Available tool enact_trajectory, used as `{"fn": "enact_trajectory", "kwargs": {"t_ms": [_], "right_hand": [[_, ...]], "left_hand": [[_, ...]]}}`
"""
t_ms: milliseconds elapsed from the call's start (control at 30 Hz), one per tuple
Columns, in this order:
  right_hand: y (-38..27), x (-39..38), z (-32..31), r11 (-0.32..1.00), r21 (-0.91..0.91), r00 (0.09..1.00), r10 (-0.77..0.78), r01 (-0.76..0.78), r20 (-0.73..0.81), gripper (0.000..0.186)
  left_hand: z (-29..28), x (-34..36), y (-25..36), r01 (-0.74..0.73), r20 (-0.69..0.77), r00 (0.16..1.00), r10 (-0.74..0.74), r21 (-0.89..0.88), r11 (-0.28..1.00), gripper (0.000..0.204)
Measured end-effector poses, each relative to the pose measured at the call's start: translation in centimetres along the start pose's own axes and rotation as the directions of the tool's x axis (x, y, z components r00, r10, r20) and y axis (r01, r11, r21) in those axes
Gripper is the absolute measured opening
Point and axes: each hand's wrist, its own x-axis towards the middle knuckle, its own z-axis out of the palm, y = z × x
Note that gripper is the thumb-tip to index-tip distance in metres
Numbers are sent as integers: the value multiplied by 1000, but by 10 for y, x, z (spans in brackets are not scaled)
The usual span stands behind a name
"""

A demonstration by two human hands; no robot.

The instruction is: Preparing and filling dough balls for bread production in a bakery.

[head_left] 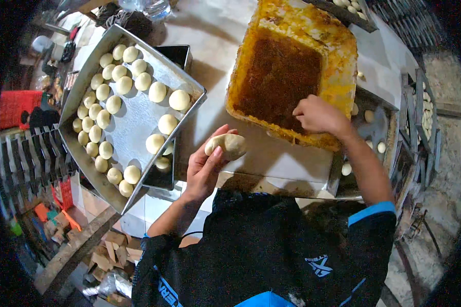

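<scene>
My left hand (204, 166) holds a flattened piece of pale dough (229, 147), thumb on its near face and fingers behind. The dough is cupped and sits just left of a large tub (339, 53) smeared with yellow-orange paste. Dark brown, grainy filling (279, 77) covers the tub's bottom. Over the tub's near right part is my right hand (320, 116), its fingers curled together just above or at the filling; whatever they grip is hidden. At the left a square metal tray (143, 115) bears many round dough balls (112, 105), mostly along its left and far sides.
Under the raised tray lies a dark tray (161, 179) with some dough. Another tray (379, 115) with scattered balls stands right of the tub, partly behind my arm. More filled trays (351, 7) are at the far right. Cardboard scraps (110, 248) lie at the lower left.
</scene>
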Motion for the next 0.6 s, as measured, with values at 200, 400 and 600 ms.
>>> {"fn": "enact_trajectory", "kwargs": {"t_ms": [200,400,600], "right_hand": [[12,-16,-28,936,351,973,-64,-17,220,20],[-35,-82,-44,641,743,980,165,-194,114,24],[-92,-88,65,869,332,783,-95,366,-615,23]], "left_hand": [[-8,-19,0,2,-48,999,-2,19,1000,49],[5,-11,0,-5,-42,999,3,-60,998,47],[31,-16,-10,148,-45,984,-171,-323,935,42]]}}
